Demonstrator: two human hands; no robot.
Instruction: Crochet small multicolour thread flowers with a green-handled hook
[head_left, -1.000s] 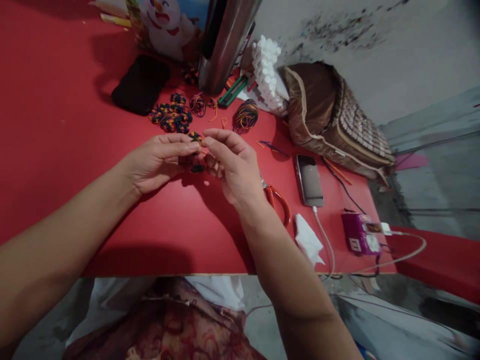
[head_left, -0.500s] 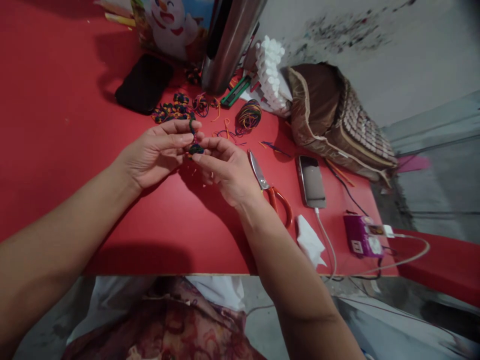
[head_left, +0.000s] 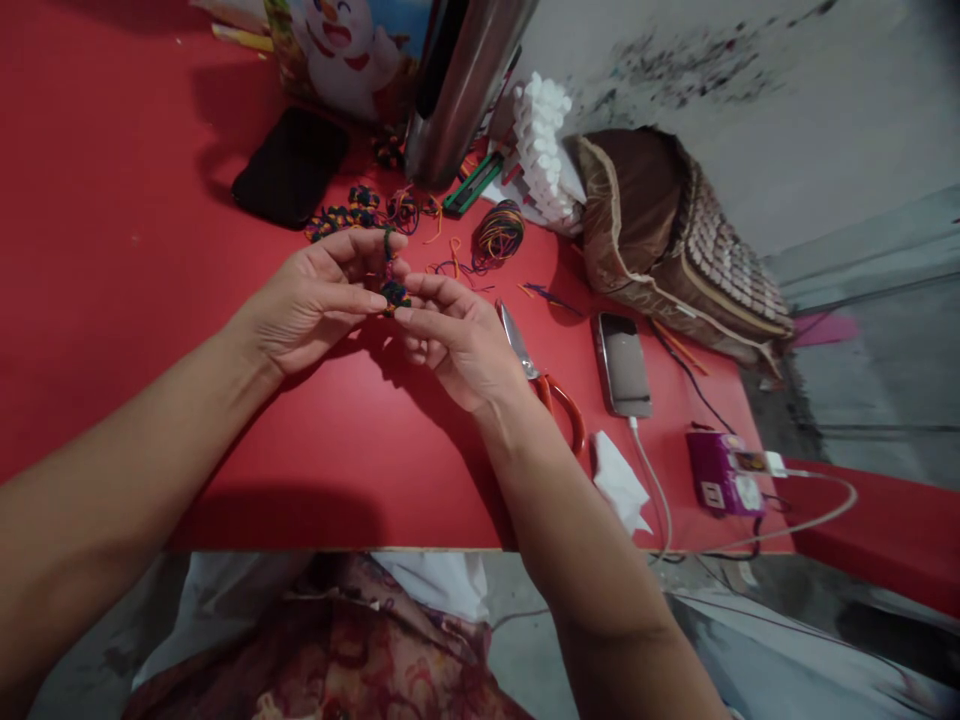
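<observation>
Threadwork [head_left: 396, 294] pinched between two hands over a red bench

The small piece, dark green with flecks of orange and a pinkish stretch above, is held over the middle of the bench [head_left: 300, 480]. The left hand [head_left: 304, 290] has its thumb tip against the piece's near end, while its raised forefinger lies by the narrow upper strand. The right hand [head_left: 465, 345] grips the lower right edge, fingers narrow, thumb and forefinger nearly meeting; its other fingers are curled beneath, and whether they touch the piece cannot be told.

Just beyond the left hand lies a cluster of knotted pieces [head_left: 341, 217] in similar colours, partly hidden by that hand. A wound ball of multicoloured thread [head_left: 499, 232] sits farther off to the right, near a green cutter [head_left: 474, 185] and the foot of a metal cylinder [head_left: 450, 125]. Scissors [head_left: 562, 400] with orange-red handles lie just beside the right hand, blades pointing away from the person, partly covered by the wrist. Right of them are a phone [head_left: 624, 362] joined to a white cable [head_left: 651, 462] and a crumpled white tissue [head_left: 620, 485].
</observation>
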